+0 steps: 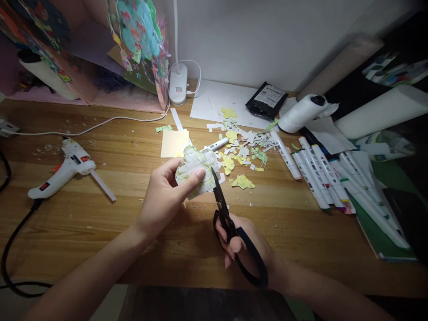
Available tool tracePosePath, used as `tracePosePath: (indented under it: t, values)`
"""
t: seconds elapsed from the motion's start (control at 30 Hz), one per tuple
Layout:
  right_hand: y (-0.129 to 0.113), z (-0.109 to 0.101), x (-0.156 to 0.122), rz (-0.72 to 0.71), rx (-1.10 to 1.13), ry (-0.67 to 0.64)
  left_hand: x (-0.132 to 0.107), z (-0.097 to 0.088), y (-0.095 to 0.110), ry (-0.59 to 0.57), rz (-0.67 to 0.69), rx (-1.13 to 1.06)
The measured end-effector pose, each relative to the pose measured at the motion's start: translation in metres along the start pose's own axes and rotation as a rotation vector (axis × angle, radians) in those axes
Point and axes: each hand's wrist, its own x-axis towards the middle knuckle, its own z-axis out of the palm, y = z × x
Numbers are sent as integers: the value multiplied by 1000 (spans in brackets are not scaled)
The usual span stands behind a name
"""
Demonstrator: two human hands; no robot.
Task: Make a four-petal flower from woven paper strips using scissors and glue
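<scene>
Scissors [220, 206]: black; paper cutout [190, 166]: white, green outline, grid pattern; left glue gun [72, 164]: white, red switch [44, 186]; far scraps [228, 164]: yellow, green, white; tabletop [133, 154]: brown wood grain

Two hands [165, 185] [251, 229], one pair of scissors [221, 204]

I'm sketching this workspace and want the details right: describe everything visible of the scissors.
The scissors look dark, with slim, pointed, metal-looking blades, a small pivot and smooth, plastic-looking handle loops, the right one long and broad. They slant above the table, tips pointing away from the person, held by the right-hand grip, which partly hides the handles. The tips are at the right side of the paper piece; how far the blades are open is unclear.
</scene>
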Motion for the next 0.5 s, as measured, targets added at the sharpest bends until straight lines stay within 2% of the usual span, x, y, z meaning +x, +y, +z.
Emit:
tracePosePath:
  t: [0.27,0.5]
  values:
    - [-1,-1,-1,-10,-20,10,1,-4,3,-32,10,-4]
    - [-4,-2,0,-53,-5,-81,7,-15,7,-86,-29,66]
